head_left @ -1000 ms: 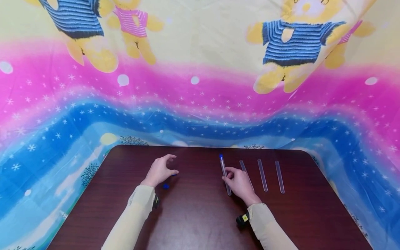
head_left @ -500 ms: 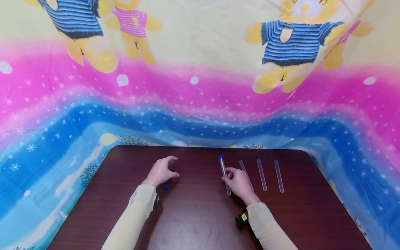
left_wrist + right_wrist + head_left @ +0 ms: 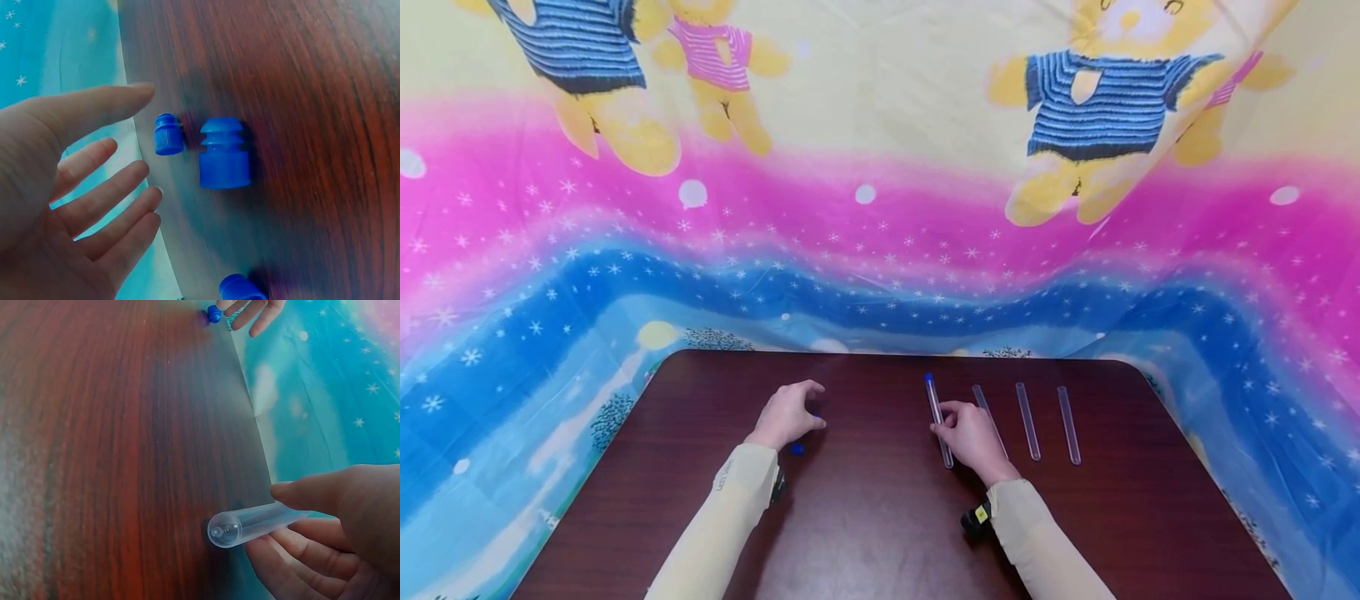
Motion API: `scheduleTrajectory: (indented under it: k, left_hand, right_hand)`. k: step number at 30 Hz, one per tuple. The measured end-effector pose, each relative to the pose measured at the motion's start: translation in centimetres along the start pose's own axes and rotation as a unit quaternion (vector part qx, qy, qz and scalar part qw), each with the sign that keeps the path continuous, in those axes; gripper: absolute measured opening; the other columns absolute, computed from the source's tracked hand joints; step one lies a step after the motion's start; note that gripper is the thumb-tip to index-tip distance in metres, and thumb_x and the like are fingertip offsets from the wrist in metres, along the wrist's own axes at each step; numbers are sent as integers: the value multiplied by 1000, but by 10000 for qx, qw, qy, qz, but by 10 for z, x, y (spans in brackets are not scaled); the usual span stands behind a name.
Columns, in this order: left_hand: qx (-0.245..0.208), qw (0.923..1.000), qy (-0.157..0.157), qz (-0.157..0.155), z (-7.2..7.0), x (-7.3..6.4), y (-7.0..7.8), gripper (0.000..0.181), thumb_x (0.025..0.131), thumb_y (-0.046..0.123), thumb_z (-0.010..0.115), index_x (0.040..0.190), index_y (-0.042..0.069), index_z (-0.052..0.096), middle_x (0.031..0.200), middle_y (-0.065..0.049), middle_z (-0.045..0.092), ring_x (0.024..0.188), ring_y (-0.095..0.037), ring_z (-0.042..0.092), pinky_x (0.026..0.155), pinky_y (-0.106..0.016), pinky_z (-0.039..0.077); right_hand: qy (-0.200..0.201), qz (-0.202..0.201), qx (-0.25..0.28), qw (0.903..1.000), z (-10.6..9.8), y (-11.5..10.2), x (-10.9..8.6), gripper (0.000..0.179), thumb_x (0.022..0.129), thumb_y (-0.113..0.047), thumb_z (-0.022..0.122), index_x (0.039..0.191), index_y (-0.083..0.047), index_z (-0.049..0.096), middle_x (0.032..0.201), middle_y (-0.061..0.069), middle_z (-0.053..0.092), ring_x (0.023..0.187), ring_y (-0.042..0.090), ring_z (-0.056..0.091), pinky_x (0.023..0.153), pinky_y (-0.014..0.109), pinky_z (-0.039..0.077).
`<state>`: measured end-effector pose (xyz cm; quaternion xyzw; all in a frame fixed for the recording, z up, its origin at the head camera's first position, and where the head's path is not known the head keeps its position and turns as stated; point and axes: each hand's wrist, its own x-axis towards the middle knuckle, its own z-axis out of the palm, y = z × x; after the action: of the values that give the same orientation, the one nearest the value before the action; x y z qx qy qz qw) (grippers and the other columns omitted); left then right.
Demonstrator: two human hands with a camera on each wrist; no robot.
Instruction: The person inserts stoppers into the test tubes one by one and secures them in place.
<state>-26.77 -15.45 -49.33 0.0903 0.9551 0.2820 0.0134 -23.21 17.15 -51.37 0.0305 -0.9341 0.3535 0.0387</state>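
Observation:
My right hand (image 3: 972,435) holds a clear test tube (image 3: 933,402) near its middle, thumb on one side and fingers on the other. A blue stopper (image 3: 928,378) sits in the tube's far end. In the right wrist view, the tube's rounded clear end (image 3: 228,529) points out past the fingers. My left hand (image 3: 785,415) hovers at the left, fingers and thumb spread apart with nothing between them. Close by it in the left wrist view are three loose blue ribbed stoppers: a near one (image 3: 225,156), a farther one (image 3: 168,134) and one at the bottom edge (image 3: 241,287).
Three more clear tubes lie in a row right of the held one: one partly behind the right hand (image 3: 983,398), a middle one (image 3: 1028,421) and an outer one (image 3: 1069,425). The dark wooden table (image 3: 865,517) ends at a printed curtain (image 3: 865,250).
My left hand has moved slightly down in the head view, toward the loose stoppers. The right hand keeps its hold on the test tube, with hardly any movement.

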Motion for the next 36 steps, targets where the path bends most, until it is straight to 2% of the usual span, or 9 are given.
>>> scheduleTrajectory:
  k: [8, 14, 22, 36]
  left_hand:
    - [202, 9993, -123, -294, 0, -3, 4, 47, 78, 14, 89, 122, 12, 71, 111, -8, 69, 104, -30, 64, 89, -52, 52]
    - [291, 9985, -201, -414, -1, -3, 6, 38, 81, 11, 86, 117, 12, 74, 107, -7, 69, 100, -27, 64, 86, -49, 53]
    - [415, 9984, -172, -355, 2, 0, 2, 31, 83, 9, 84, 113, 11, 76, 99, -5, 68, 93, -24, 64, 82, -47, 54]
    - [386, 9971, -322, -574, 3, 2, 4, 26, 82, 9, 85, 107, 11, 77, 93, -2, 66, 87, -21, 62, 80, -45, 54]
  right_hand:
    - [-257, 261, -141, 9992, 0, -1, 3, 42, 88, -17, 82, 125, -1, 70, 70, -3, 61, 55, 12, 56, 58, 31, 51]
    - [-250, 287, -208, 9991, 1, -1, 3, 42, 88, -17, 82, 124, -1, 70, 67, -3, 60, 54, 13, 55, 56, 31, 49]
    - [-243, 272, -166, 9992, 2, 0, 2, 41, 88, -15, 81, 124, 1, 70, 66, -3, 60, 54, 13, 55, 53, 31, 47]
    - [-308, 357, -77, 9989, 2, 0, 1, 41, 88, -16, 82, 124, 0, 70, 66, -2, 60, 54, 13, 55, 53, 31, 48]
